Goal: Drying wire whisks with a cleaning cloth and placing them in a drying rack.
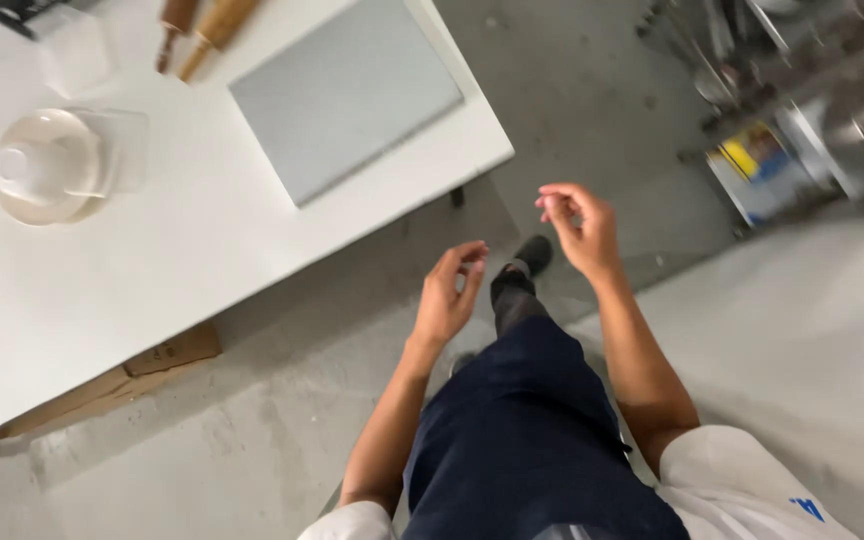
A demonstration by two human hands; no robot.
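Both hands in mid-air over grey concrete floor (282, 440), touching nothing. Left hand (449, 297): fingers loosely curled, thumb and forefinger tips nearly meeting, nothing held. Right hand (580, 228): fingers bent, tips pinched together; whether anything small sits between them, cannot tell. Dark apron (522, 440) and black shoe (532, 255) below the hands. White table (152, 250) to the left, nearest the left hand, well apart from it; on it a grey board (347, 90), a white lidded tub (47, 165) and wooden rolling pins (202, 30) at the far edge.
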